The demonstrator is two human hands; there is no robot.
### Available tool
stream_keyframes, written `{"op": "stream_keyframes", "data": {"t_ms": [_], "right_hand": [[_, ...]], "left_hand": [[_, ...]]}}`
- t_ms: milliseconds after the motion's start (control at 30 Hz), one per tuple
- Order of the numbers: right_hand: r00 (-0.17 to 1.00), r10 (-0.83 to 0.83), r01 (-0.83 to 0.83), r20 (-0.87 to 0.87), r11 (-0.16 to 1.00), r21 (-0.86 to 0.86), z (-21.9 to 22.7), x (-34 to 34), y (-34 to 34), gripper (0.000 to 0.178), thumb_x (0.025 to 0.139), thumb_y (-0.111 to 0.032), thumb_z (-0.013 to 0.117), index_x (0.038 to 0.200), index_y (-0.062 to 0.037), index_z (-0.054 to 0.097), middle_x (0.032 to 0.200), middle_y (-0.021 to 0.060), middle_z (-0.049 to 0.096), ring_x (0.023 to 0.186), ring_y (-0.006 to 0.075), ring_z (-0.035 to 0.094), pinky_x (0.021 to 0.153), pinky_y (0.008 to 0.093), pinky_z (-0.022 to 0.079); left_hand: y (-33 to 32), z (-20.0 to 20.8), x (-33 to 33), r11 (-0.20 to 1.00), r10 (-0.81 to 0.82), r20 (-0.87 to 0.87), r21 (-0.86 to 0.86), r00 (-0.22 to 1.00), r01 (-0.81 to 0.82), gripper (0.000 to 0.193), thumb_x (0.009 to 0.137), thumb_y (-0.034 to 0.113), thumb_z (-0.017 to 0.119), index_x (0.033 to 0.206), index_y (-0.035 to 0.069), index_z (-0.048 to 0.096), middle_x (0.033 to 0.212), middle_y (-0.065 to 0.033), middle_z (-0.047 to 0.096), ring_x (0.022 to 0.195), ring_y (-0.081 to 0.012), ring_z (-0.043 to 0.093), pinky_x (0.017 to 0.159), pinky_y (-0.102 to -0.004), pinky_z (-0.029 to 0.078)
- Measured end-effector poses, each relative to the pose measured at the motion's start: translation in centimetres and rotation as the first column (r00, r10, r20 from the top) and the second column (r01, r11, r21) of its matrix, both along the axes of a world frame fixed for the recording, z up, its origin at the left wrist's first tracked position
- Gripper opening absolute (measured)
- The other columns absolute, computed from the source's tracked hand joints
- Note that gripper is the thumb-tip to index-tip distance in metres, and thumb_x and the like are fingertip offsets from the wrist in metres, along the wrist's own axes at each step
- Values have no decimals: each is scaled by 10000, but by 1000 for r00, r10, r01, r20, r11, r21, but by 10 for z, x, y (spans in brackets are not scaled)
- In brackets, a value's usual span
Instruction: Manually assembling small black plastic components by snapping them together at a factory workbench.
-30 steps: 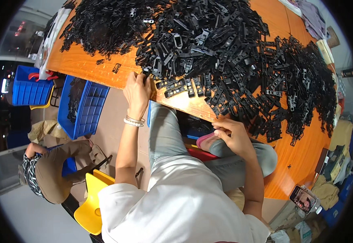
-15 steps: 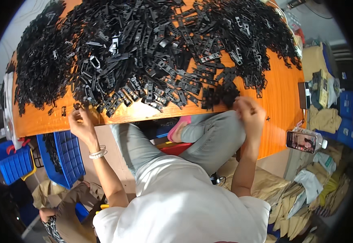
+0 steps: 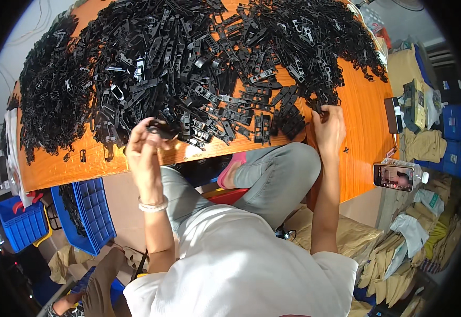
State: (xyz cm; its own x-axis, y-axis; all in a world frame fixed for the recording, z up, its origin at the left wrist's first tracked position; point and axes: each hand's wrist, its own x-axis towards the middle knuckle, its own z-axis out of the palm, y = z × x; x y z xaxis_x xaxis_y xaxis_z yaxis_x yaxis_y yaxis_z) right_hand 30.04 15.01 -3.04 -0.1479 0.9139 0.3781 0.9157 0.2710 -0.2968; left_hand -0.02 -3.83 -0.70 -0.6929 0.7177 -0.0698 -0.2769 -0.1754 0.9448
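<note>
Orange table (image 3: 365, 127) edge hides left hand's (image 3: 145, 150) fingertips

We see an orange wooden tabletop (image 3: 362, 116) filling the upper part of the view, its near edge curving across the middle. Below its left end stand blue plastic crates (image 3: 90, 211), one beside another, on a dim floor. Past the table's right edge a phone (image 3: 393, 176) with a lit screen leans by a clear bottle (image 3: 419, 177). Tan paper bags (image 3: 399, 253) lie heaped at lower right. Pale light falls from the upper left.
</note>
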Motion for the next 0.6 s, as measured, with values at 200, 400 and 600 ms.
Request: {"op": "stream_keyframes", "data": {"t_ms": [200,400,600], "right_hand": [[952,-49,21,-302,995,-93,18,-3,-17,220,690,-22,679,883,22,584,716,47,543,606,102,482,558,230,409],[625,340,-580,-702,805,-126,64,-49,-65,184,700,81,587,876,25,601,757,54,557,657,96,527,543,209,412],[512,645,-753,-567,655,66,57,-81,-87,207,698,61,588,881,-26,633,787,97,551,604,156,520,499,225,402]], "left_hand": [[20,-3,39,928,-370,59,66,927,366,306,752,-53,536,1041,29,477,962,-133,590,710,-132,576,636,-241,491],[31,-2,64,836,-527,-19,168,850,522,359,744,-113,517,1075,5,442,1066,-145,543,925,-184,564,732,-250,472],[28,5,64,798,-547,-347,59,762,599,349,750,-96,523,1071,9,432,1101,-203,530,991,-220,546,839,-329,457]]}}
